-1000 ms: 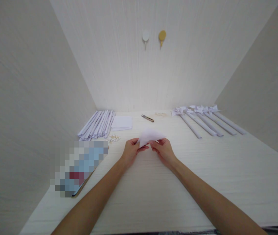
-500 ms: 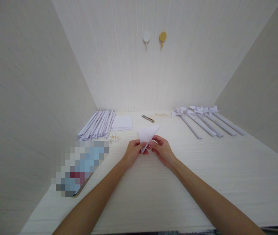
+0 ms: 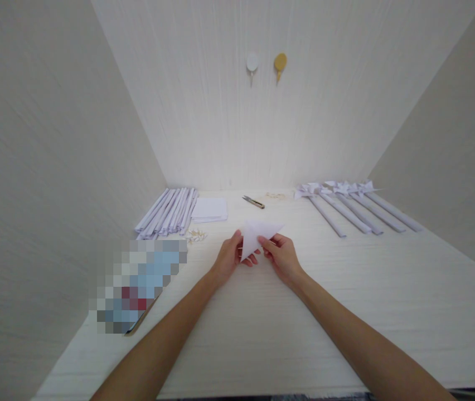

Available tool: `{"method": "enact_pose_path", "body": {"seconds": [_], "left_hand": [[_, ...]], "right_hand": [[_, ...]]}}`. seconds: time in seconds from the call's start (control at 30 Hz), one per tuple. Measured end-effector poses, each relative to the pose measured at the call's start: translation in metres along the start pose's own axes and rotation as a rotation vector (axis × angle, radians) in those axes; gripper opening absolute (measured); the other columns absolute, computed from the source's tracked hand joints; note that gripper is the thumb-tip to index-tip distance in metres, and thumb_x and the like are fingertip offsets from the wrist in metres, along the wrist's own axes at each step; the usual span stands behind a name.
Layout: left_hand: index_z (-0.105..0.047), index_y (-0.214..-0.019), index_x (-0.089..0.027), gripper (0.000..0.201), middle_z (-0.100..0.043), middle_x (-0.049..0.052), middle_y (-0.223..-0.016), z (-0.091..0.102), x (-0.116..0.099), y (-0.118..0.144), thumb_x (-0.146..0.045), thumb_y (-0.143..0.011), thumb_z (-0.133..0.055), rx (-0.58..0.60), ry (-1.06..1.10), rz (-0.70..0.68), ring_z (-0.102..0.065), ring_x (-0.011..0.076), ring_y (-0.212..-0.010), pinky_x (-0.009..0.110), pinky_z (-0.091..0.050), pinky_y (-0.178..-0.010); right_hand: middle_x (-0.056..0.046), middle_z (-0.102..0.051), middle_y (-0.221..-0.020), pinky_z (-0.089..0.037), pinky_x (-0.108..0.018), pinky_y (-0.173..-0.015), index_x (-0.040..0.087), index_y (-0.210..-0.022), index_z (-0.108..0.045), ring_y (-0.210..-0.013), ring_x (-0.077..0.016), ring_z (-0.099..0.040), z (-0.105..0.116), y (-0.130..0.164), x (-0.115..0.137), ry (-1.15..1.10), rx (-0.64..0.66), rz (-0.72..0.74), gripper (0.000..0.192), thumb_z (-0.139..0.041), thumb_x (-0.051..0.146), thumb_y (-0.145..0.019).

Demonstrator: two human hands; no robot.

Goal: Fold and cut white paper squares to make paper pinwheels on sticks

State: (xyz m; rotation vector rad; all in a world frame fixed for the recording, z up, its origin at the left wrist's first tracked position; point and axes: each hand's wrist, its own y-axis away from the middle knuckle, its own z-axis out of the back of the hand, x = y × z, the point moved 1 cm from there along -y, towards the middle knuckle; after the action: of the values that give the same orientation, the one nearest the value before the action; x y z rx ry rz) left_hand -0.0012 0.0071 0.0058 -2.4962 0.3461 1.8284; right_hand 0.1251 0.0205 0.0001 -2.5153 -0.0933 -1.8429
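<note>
- Left hand [image 3: 229,257] near the middle of the pale wood-grain table [image 3: 262,323], thumb and fingers pinching the left edge of a white folded paper triangle [image 3: 256,236].
- Right hand [image 3: 282,256] just right of it, fingertips pinching the lower right part of the same triangle.
- Paper triangle held between both hands, just above the table, wide edge towards the far side, point down between the thumbs.
- Far left: a row of white rolled paper sticks [image 3: 168,211], lying side by side.
- Just right of those: a small stack of flat white paper squares [image 3: 209,210].
- Near the sticks' near end: a little heap of small pale pins or clips [image 3: 195,235], too small to tell apart.
- Far centre: small dark-handled snips [image 3: 253,201], well apart from the hands.
- Far right: white paper pinwheels on paper sticks [image 3: 346,206], laid in a row.
- Near left: a blurred-out flat object [image 3: 137,289] at the table's edge.
- On the far wall: a white round hook [image 3: 252,62] and a gold round hook [image 3: 280,60], side by side.
</note>
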Motion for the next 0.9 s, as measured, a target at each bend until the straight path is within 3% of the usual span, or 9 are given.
{"method": "enact_pose_path", "body": {"seconds": [0.13, 0.23, 0.33, 0.43, 0.53, 0.57, 0.7, 0.9], "left_hand": [[-0.062, -0.064, -0.012, 0.035, -0.063, 0.003, -0.058, 0.001, 0.001, 0.001, -0.043, -0.051, -0.073, -0.035, -0.123, -0.066, -0.051, 0.0084, -0.042, 0.02, -0.039, -0.042], [-0.062, -0.058, -0.012, 0.027, -0.06, 0.001, -0.052, 0.003, -0.001, -0.001, -0.036, -0.054, -0.072, -0.062, -0.138, -0.107, -0.049, 0.0071, -0.041, 0.02, -0.038, -0.042], [-0.06, -0.057, -0.012, 0.025, -0.06, 0.001, -0.052, 0.009, -0.004, -0.005, -0.035, -0.054, -0.071, -0.176, -0.081, -0.142, -0.049, 0.0068, -0.041, 0.019, -0.037, -0.041], [-0.059, -0.057, -0.012, 0.026, -0.06, 0.001, -0.052, 0.015, -0.006, -0.009, -0.034, -0.052, -0.072, -0.271, -0.007, -0.147, -0.048, 0.0062, -0.04, 0.019, -0.036, -0.041], [-0.059, -0.057, -0.012, 0.027, -0.06, 0.001, -0.051, 0.017, -0.007, -0.012, -0.034, -0.05, -0.073, -0.318, 0.053, -0.14, -0.048, 0.0062, -0.04, 0.019, -0.036, -0.041], [-0.059, -0.056, -0.012, 0.028, -0.06, 0.001, -0.05, 0.017, -0.007, -0.012, -0.035, -0.049, -0.073, -0.33, 0.067, -0.134, -0.048, 0.0063, -0.04, 0.019, -0.035, -0.041], [-0.059, -0.053, -0.012, 0.026, -0.059, 0.002, -0.051, 0.016, -0.007, -0.012, -0.035, -0.05, -0.071, -0.341, 0.095, -0.11, -0.048, 0.0065, -0.042, 0.02, -0.035, -0.043], [-0.058, -0.05, -0.012, 0.028, -0.055, 0.001, -0.047, 0.017, -0.005, -0.014, -0.037, -0.051, -0.071, -0.34, 0.118, -0.118, -0.044, 0.0065, -0.042, 0.022, -0.034, -0.043]], "right_hand": [[0.006, -0.044, -0.04, -0.022, -0.024, -0.042, 0.016, -0.052, -0.052, -0.04, -0.0068, -0.034, 0.0, 0.001, -0.001, 0.162, -0.016, 0.049, 0.029, -0.07, 0.039, -0.055], [0.007, -0.039, -0.038, -0.02, -0.023, -0.04, 0.017, -0.051, -0.051, -0.039, -0.0065, -0.031, 0.001, 0.004, -0.001, 0.264, -0.027, 0.088, 0.03, -0.067, 0.041, -0.057], [0.007, -0.037, -0.038, -0.02, -0.023, -0.04, 0.017, -0.052, -0.053, -0.038, -0.0068, -0.029, 0.004, -0.002, 0.0, 0.35, -0.055, 0.11, 0.028, -0.064, 0.041, -0.059], [0.004, -0.047, -0.045, -0.03, -0.024, -0.044, 0.016, -0.056, -0.056, -0.044, -0.0094, -0.038, 0.007, -0.026, 0.008, 0.546, -0.096, 0.231, 0.022, -0.062, 0.037, -0.063], [-0.004, -0.061, -0.067, -0.041, -0.025, -0.059, 0.015, -0.066, -0.06, -0.061, -0.0135, -0.053, 0.006, -0.065, 0.019, 0.989, -0.113, 0.346, 0.011, -0.055, 0.023, -0.071], [-0.005, -0.064, -0.076, -0.042, -0.025, -0.065, 0.015, -0.073, -0.062, -0.067, -0.0138, -0.055, 0.004, -0.079, 0.021, 1.169, -0.119, 0.315, 0.012, -0.051, 0.021, -0.074], [-0.015, -0.061, -0.098, -0.04, -0.031, -0.078, 0.01, -0.088, -0.062, -0.091, -0.0213, -0.055, -0.006, -0.123, 0.024, 1.326, -0.133, 0.259, 0.019, -0.052, 0.022, -0.078], [-0.019, -0.054, -0.111, -0.04, -0.037, -0.079, 0.011, -0.105, -0.054, -0.105, -0.0283, -0.049, -0.02, -0.153, 0.014, 1.527, -0.151, 0.117, 0.033, -0.053, 0.032, -0.08]]}}
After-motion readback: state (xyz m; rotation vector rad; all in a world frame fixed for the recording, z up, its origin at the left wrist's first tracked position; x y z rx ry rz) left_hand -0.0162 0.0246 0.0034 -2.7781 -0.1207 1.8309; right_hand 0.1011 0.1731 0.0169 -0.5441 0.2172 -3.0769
